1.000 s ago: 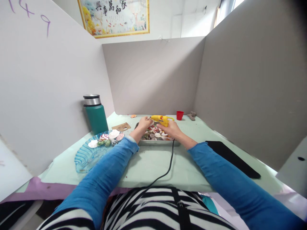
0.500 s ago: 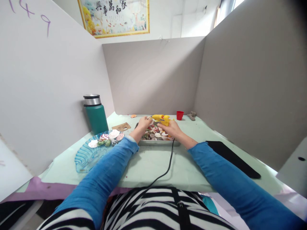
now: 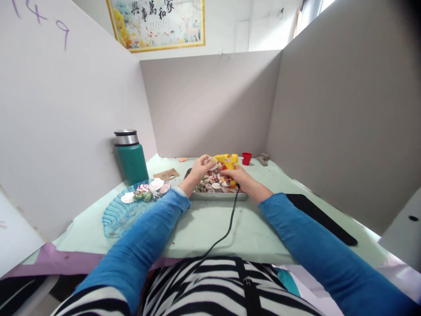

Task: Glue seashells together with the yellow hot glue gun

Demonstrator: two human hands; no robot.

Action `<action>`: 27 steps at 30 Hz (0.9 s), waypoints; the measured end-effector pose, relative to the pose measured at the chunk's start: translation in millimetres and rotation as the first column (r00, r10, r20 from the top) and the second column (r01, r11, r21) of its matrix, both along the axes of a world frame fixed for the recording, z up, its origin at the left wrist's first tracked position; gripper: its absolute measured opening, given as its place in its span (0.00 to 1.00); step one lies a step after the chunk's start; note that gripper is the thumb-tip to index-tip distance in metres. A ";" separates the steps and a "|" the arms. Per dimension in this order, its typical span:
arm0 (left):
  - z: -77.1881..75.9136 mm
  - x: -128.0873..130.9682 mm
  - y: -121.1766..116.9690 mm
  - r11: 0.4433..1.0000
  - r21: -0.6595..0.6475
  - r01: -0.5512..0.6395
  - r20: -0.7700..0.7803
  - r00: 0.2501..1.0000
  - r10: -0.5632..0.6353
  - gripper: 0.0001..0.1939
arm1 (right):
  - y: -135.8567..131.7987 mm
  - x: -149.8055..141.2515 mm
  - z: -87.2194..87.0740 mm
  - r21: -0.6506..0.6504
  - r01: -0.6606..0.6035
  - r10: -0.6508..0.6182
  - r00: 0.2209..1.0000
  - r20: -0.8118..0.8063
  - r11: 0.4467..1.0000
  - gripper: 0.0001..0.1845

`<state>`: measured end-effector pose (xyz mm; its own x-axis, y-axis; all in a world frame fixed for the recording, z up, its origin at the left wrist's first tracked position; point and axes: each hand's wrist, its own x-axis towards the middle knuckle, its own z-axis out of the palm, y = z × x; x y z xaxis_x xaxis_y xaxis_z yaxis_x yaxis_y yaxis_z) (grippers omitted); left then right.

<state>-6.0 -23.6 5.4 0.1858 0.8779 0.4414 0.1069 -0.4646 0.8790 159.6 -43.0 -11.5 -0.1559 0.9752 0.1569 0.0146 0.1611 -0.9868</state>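
Gun (image 3: 231, 163) gripped in my right hand (image 3: 242, 176), pale piece (image 3: 213, 163) pinched in my left hand (image 3: 199, 168); I'd best steady both above the tray (image 3: 217, 197).

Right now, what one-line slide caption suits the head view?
Right hand grips a yellow glue gun at a metal tray of shells.

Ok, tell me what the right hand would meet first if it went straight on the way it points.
Probably the pale piece in the left hand, reached first by the yellow glue gun that the right hand holds. Depth is hard to judge from this one view.
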 end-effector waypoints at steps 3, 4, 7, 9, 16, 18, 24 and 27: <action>2.4 2.5 -11.1 0.979 0.202 0.009 -0.190 0.981 0.030 0.06 | 1.3 1.1 0.8 -0.052 -0.006 0.004 0.999 -0.041 0.999 0.09; 2.6 3.1 -13.6 0.964 0.267 0.011 -0.236 0.970 0.054 0.05 | 1.8 1.5 1.1 -0.055 -0.007 0.005 0.999 -0.051 0.998 0.09; 1.5 3.9 -16.2 0.909 0.404 0.106 -0.336 0.941 0.040 0.03 | 2.3 2.5 2.3 -0.092 -0.007 -0.002 0.996 -0.090 0.996 0.08; 0.0 3.9 -15.2 0.877 0.456 0.152 -0.363 0.931 0.027 0.04 | 1.2 2.9 3.7 -0.126 -0.021 0.006 0.993 -0.120 0.992 0.07; -5.4 5.1 -13.6 0.814 0.557 0.167 -0.398 0.914 0.085 0.08 | -3.2 4.4 8.3 -0.160 -0.149 0.111 0.968 -0.225 0.976 0.10; -6.9 6.2 -14.9 0.809 0.554 0.197 -0.437 0.896 0.081 0.09 | -2.6 5.2 8.0 -0.195 -0.184 0.132 0.958 -0.254 0.963 0.10; -6.2 7.4 -21.2 0.786 0.576 0.224 -0.471 0.877 0.096 0.11 | 3.6 6.3 6.7 -0.230 -0.185 0.095 0.930 -0.355 0.955 0.15; -6.1 8.6 -23.5 0.734 0.611 0.296 -0.519 0.850 0.090 0.12 | 10.1 9.0 7.6 -0.202 -0.058 -0.046 0.878 -0.477 0.978 0.15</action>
<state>2.6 -47.1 -0.7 0.6101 0.3641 0.7037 0.3367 -0.9231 0.1857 168.7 -32.9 -3.9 -0.1191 0.9928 0.0113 -0.4658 -0.0459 -0.8837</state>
